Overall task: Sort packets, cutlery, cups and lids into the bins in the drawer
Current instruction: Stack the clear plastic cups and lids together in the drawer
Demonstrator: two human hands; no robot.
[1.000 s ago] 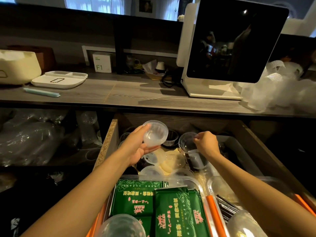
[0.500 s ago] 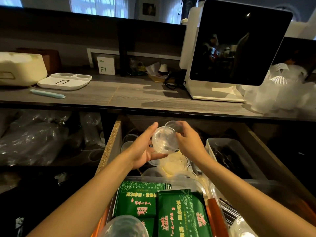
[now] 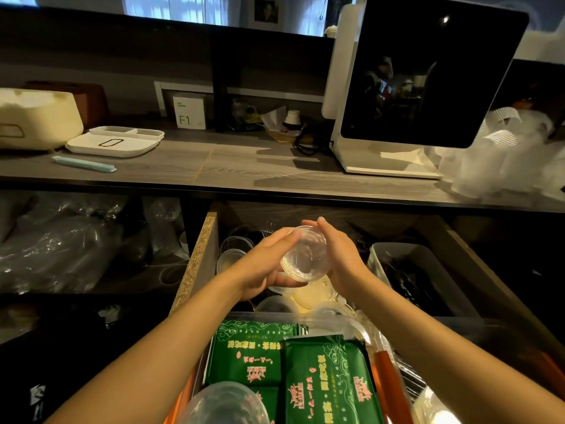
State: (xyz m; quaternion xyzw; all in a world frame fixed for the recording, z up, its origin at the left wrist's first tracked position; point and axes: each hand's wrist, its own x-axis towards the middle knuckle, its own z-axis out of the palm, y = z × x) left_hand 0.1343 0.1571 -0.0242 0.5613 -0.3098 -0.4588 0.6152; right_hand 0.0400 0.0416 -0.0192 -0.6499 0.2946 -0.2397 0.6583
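Both hands meet over the back of the open drawer (image 3: 195,264) around a small clear plastic cup (image 3: 305,255). My left hand (image 3: 266,261) cradles it from the left and below, thumb under it. My right hand (image 3: 339,255) closes on it from the right, fingers over its far rim. Below them lie several clear cups and lids (image 3: 308,296). Green packets (image 3: 290,365) fill a clear bin at the front. Black cutlery (image 3: 409,280) lies in a grey bin (image 3: 376,255) on the right.
A counter (image 3: 214,166) runs above the drawer with a white screen stand (image 3: 397,166), a white tray (image 3: 113,142) and bagged cups (image 3: 501,154) at the right. Plastic bags (image 3: 61,240) fill the shelf at left. A clear dome lid (image 3: 226,405) sits at the near edge.
My right hand left the cups in the drawer and came up to the cup my left hand held. Both hands now grip it together, a little lower and more central.
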